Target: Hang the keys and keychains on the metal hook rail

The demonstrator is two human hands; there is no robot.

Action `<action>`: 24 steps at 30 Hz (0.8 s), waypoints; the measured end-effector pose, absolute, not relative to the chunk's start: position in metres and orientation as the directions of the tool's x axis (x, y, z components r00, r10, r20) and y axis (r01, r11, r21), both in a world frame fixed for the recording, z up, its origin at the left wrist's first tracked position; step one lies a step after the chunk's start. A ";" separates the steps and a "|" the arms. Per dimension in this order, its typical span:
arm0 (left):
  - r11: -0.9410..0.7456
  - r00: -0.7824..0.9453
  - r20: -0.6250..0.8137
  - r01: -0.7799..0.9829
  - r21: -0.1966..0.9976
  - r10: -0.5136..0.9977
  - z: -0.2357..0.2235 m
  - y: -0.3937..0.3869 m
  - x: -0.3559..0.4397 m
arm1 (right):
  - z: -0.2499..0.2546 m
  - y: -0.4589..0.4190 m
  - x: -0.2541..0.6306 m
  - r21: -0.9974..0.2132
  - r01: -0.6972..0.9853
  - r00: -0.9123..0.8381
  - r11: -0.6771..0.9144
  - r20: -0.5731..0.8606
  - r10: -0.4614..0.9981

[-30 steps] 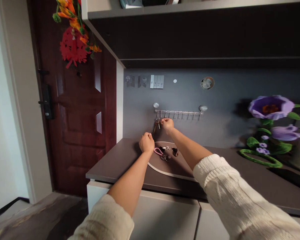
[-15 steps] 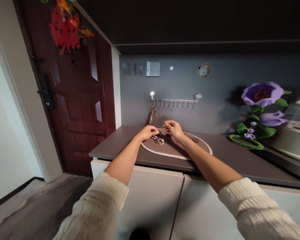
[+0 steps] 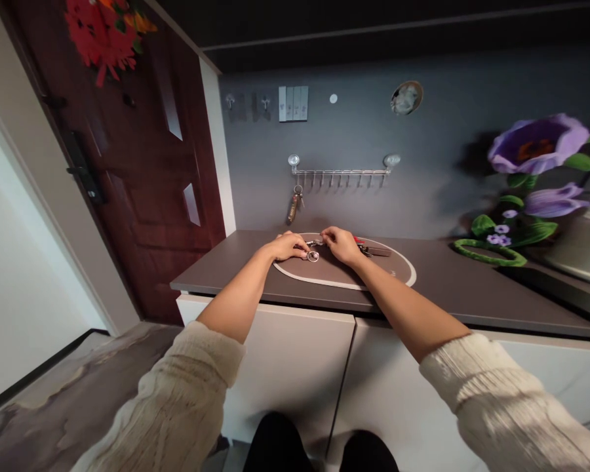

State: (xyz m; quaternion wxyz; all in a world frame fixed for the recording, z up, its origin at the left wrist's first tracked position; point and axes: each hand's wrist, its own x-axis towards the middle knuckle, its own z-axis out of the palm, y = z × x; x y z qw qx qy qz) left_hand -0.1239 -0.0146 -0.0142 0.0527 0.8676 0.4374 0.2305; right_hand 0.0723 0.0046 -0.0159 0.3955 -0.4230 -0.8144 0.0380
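On an oval brown mat (image 3: 319,278) with a white rim lies a keychain with a round metal ring (image 3: 313,256). My left hand (image 3: 288,246) rests at the mat's left part, fingers curled over the keychain and hiding most of it. A short silvery metal piece (image 3: 316,242) shows between my two hands. My right hand (image 3: 343,246) has its thumb and fingertips pinched together at that piece's right end; what they hold is too small to make out. Just right of this hand lie other keys (image 3: 364,249) with a red part, beside a flat brown strip (image 3: 379,252).
Above the mat, a clear hook rail (image 3: 341,173) is fixed to the grey wall, with a keychain (image 3: 294,204) hanging at its left end. Purple artificial flowers (image 3: 533,154) stand to the right on the dark countertop (image 3: 216,262). A dark red door (image 3: 152,190) is at the left.
The camera view has tilted down and shifted. My left hand has turned palm-down, its fingers further over the keychain. My right hand has come lower, to the metal piece on the mat.
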 end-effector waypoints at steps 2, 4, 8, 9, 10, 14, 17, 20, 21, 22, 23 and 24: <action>-0.566 0.470 0.355 0.785 0.251 0.808 -0.013 -0.018 -0.121 | -0.016 0.005 0.072 -0.402 0.673 -0.312 0.621 0.606 0.731; -0.544 0.440 0.374 0.805 0.238 0.816 -0.012 -0.021 -0.119 | -0.015 0.004 0.072 -0.404 0.682 -0.301 0.610 0.604 0.738; -0.537 0.392 0.454 0.805 0.251 0.800 -0.009 -0.023 -0.116 | -0.014 0.003 0.071 -0.402 0.690 -0.301 0.602 0.596 0.744; -0.535 0.376 0.474 0.803 0.261 0.796 -0.009 -0.023 -0.115 | -0.014 0.003 0.071 -0.402 0.689 -0.303 0.603 0.596 0.743; -0.531 0.357 0.493 0.802 0.274 0.794 -0.009 -0.022 -0.115 | -0.014 0.003 0.071 -0.399 0.688 -0.306 0.606 0.598 0.741; -0.503 0.259 0.552 0.789 0.351 0.792 -0.009 -0.021 -0.114 | -0.015 0.005 0.070 -0.390 0.674 -0.321 0.628 0.610 0.724; -0.528 0.207 0.579 0.711 0.465 0.788 -0.008 -0.020 -0.112 | -0.015 0.006 0.069 -0.390 0.651 -0.335 0.651 0.622 0.708; -0.560 0.184 0.555 0.516 0.648 0.811 -0.007 -0.020 -0.110 | -0.014 0.003 0.066 -0.400 0.615 -0.345 0.679 0.638 0.689; -0.556 0.179 0.539 0.449 0.699 0.823 -0.006 -0.020 -0.109 | -0.013 0.001 0.065 -0.409 0.598 -0.347 0.689 0.643 0.683; -0.548 0.171 0.527 0.395 0.737 0.833 -0.006 -0.020 -0.109 | -0.012 -0.001 0.064 -0.419 0.580 -0.348 0.698 0.648 0.678; -0.538 0.157 0.519 0.358 0.763 0.840 -0.006 -0.020 -0.108 | -0.011 -0.003 0.063 -0.431 0.562 -0.348 0.706 0.651 0.674; -0.532 0.142 0.516 0.334 0.778 0.845 -0.006 -0.019 -0.108 | -0.010 -0.005 0.062 -0.441 0.545 -0.351 0.713 0.653 0.671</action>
